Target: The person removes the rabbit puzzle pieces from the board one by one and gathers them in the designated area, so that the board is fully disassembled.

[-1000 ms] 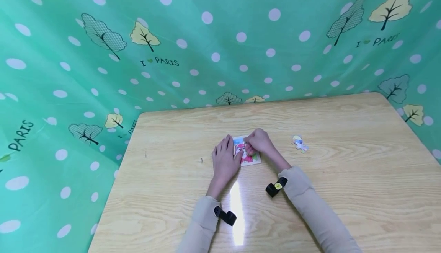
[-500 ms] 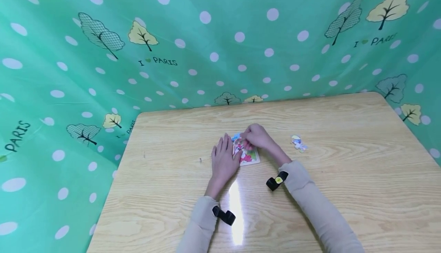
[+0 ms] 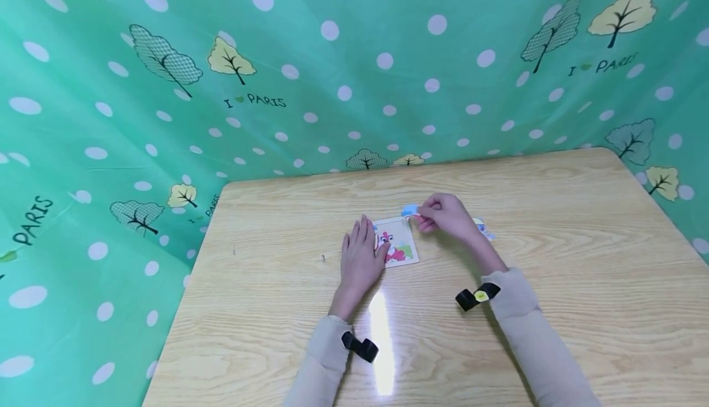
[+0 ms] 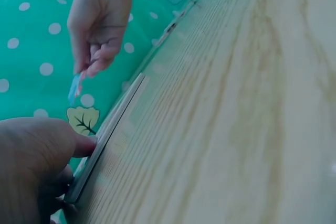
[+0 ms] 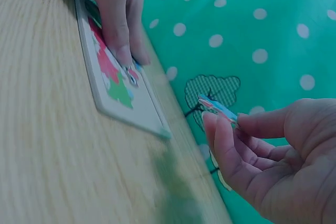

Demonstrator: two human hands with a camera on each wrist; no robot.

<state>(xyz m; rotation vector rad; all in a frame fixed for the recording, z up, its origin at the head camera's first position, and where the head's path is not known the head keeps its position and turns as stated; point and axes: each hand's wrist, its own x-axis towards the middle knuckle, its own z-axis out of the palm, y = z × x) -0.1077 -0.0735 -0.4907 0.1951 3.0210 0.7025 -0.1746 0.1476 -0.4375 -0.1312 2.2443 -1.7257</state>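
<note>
My left hand (image 3: pixel 360 262) rests on the left side of a square puzzle board (image 3: pixel 400 230), fingers straight and thumb on the picture. The right wrist view shows red and green pieces lying in the board's lower part, with a bare pale area beside them. My right hand (image 3: pixel 448 215) pinches a blue and red puzzle piece (image 5: pixel 216 107) between thumb and fingers. This piece is lifted off the board, beyond its upper right corner. Part of the board is hidden under the left hand.
Behind the right hand, partly covered by it, loose puzzle pieces (image 3: pixel 483 228) lie on the wooden table (image 3: pixel 581 241). A small dark speck (image 3: pixel 324 258) is left of the board. A green dotted curtain (image 3: pixel 310 56) hangs along the table's back and left edges.
The right hand has lifted the blue and red puzzle piece out of the board's upper part and moved right with it, exposing the pale base. The left hand has stayed in place.
</note>
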